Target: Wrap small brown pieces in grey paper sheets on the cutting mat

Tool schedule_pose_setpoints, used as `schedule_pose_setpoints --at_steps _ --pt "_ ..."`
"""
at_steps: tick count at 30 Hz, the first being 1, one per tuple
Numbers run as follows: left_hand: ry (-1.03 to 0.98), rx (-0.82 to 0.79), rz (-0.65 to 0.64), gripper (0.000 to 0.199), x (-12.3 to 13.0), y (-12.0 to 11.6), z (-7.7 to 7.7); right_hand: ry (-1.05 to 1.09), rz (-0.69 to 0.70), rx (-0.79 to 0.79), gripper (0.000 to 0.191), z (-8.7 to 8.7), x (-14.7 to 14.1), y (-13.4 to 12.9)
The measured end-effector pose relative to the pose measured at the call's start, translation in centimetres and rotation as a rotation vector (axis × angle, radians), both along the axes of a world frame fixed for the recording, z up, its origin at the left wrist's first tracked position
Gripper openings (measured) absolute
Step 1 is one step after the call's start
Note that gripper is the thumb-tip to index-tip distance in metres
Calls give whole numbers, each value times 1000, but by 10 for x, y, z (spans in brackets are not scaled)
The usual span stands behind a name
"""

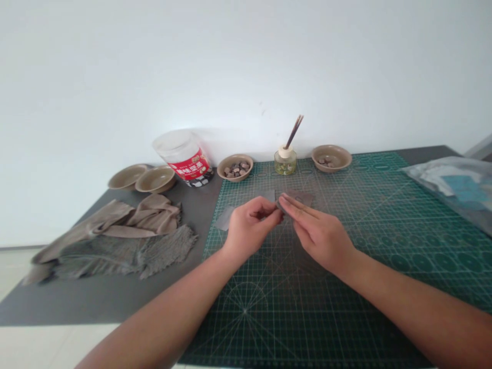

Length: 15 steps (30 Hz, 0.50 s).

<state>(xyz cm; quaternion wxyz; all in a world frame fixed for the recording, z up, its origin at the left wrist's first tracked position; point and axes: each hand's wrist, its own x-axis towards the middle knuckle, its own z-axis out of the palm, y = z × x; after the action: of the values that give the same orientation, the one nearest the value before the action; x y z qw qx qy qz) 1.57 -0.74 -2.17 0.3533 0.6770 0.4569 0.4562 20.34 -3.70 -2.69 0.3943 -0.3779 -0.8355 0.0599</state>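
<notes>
My left hand [251, 221] is closed in a pinch, thumb and forefinger together. Against its fingertips lies a small dark grey piece [282, 205], its kind too small and blurred to tell. From the other side my right hand [321, 230] presses its straight, joined fingers onto this piece, the thumb underneath. Both hands meet just above the green cutting mat [265, 328]. Behind the fingers lie a brownish flat sheet [302, 197] and a grey one [270, 195], partly covered by the hands. A pale grey sheet [223, 219] sits beside my left hand.
Along the wall stand a bowl of small brown pieces [235, 175], a reed diffuser [285, 161], another bowl [331, 158] with a few pieces, a clear plastic jar [186, 159] and two bowls [128, 177]. Crumpled cloths [126, 243] lie left, a plastic bag [457, 184] right.
</notes>
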Motion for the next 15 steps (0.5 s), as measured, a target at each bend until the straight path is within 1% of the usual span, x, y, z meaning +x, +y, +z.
schedule_pose_setpoints --at_steps 3,7,9,12,15 --pt "-41 -17 -11 15 2 0 -1 38 -7 -43 53 0 0 -1" --pt "-52 -1 4 16 2 0 -3 22 42 -47 54 1 1 0" --pt "-80 -11 -18 15 1 0 -3 43 12 -84 52 0 2 4" --pt "-137 -31 -44 15 1 1 -3 124 -78 -159 46 -2 4 9" --pt "-148 -25 -36 16 1 3 -5 178 -94 -135 47 -2 3 9"
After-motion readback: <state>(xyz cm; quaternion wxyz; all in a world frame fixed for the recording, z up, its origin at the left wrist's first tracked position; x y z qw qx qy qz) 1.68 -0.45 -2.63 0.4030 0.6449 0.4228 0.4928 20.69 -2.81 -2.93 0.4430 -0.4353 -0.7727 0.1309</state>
